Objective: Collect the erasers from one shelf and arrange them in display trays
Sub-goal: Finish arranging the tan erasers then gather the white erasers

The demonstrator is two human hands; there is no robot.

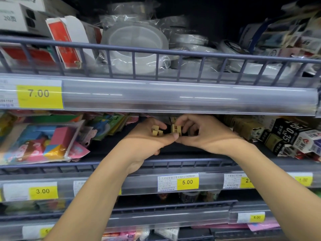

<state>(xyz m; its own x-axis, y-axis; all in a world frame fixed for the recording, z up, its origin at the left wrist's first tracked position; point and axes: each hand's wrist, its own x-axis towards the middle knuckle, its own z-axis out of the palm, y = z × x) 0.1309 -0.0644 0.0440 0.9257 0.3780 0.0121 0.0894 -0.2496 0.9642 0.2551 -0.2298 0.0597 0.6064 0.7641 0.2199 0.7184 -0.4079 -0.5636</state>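
Both of my hands reach into the middle shelf (173,152), under the upper shelf's price rail. My left hand (147,138) is cupped palm up around small beige erasers (156,131). My right hand (205,134) pinches one beige eraser with red print (176,129) between thumb and fingers, right beside the left hand. The thumbs of the two hands touch. More beige erasers lie in the shadow behind the hands, partly hidden.
Colourful bagged erasers (40,143) lie on the shelf's left. Black and white boxes of pencil leads (284,138) crowd its right. The shelf above holds tape rolls (137,44) and a red and white box (67,42). Yellow price tags (187,182) line the rails.
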